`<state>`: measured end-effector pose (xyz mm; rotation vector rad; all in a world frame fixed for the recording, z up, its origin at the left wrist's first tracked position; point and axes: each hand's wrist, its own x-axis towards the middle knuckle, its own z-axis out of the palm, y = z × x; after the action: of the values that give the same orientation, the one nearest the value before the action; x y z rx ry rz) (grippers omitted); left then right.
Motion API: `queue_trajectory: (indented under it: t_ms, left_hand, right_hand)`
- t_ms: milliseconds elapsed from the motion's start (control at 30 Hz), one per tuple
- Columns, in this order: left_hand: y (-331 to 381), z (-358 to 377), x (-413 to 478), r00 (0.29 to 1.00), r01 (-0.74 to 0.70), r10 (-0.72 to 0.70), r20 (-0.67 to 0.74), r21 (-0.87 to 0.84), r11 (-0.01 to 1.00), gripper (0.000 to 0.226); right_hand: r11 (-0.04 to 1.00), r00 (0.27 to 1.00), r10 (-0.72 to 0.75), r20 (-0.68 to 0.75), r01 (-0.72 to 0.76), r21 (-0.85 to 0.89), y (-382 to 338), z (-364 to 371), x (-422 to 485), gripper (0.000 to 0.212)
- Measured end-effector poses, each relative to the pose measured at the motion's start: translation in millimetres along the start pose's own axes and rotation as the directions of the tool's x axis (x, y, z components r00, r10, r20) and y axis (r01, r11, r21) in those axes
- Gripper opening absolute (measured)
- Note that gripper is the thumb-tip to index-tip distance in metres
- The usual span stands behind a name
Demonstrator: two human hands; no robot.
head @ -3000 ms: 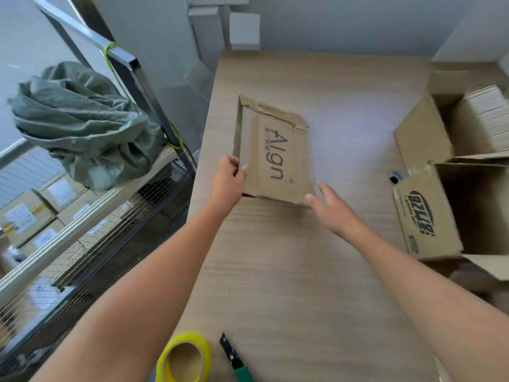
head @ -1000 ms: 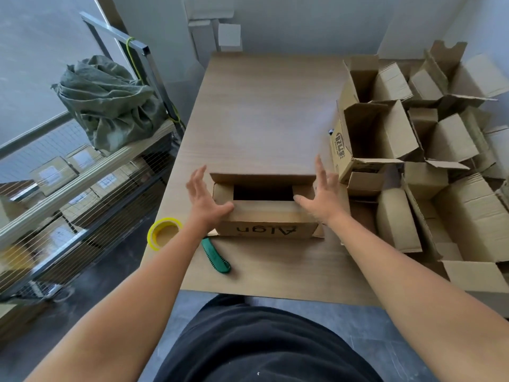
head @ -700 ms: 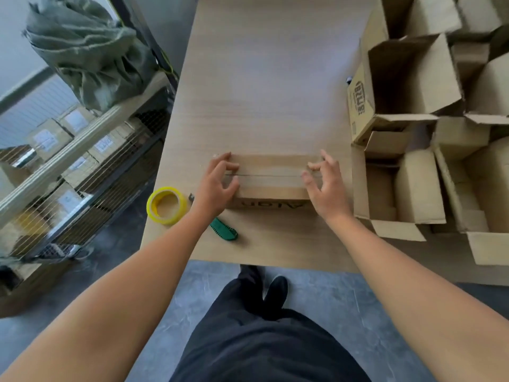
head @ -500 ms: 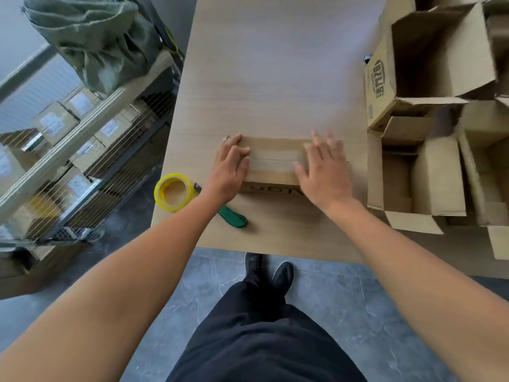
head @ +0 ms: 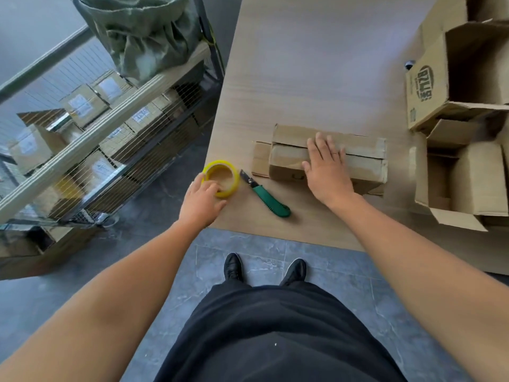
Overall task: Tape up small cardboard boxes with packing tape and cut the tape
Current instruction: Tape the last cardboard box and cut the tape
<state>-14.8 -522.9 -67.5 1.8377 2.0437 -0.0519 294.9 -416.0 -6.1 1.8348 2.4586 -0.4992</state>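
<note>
Near the table (head: pixel 303 78) edge, right hand (head: pixel 327 172) presses flat, fingers spread, atop the closed box (head: pixel 363 165); left hand (head: pixel 202 201) touches the tape roll (head: pixel 220 162), apparently ungripped, though I cannot tell; cutter (head: pixel 268 198) lies between.

A light wood-grain table (head: pixel 316 64) stands on a grey, marbled tile floor (head: pixel 261 252). Just left of the table, a metal rack (head: pixel 91 139) with wire-mesh sides carries labelled cardboard parcels (head: pixel 82 106) on its lower shelves and a crumpled green sack (head: pixel 148 31) on top. Lighting is soft and even, with faint shadows.
</note>
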Motion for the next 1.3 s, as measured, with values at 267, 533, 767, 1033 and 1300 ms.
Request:
queue_trajectory:
  t_ms: [267, 533, 767, 1033, 1300]
  left_hand:
    - [-32, -37, 11, 0.940, -0.220, 0.204, -0.273, -0.031, 0.975, 0.018]
    - [39, -89, 39, 0.718, -0.649, 0.603, -0.348, -0.021, 0.761, 0.020]
    - [108, -90, 75, 0.679, -0.692, 0.673, -0.293, 0.049, 0.720, 0.018]
    - [147, -78, 88, 0.744, -0.622, 0.601, -0.293, 0.024, 0.783, 0.021]
    - [175, -69, 98, 0.740, -0.583, 0.603, -0.300, 0.163, 0.796, 0.042]
  right_hand:
    - [0.950, 0.993, 0.104, -0.061, -0.081, 0.303, -19, -5, -1, 0.055]
    - [0.786, 0.991, 0.126, -0.046, -0.072, 0.614, -24, -26, -12, 0.081]
    - [0.686, 0.972, 0.120, -0.201, 0.065, 0.724, -7, -29, -12, 0.055]
    - [0.650, 0.927, 0.272, -0.257, 0.019, 0.759, 17, -24, -3, 0.009]
    - [0.534, 0.959, 0.238, -0.154, 0.004, 0.846, 33, -36, 4, 0.010]
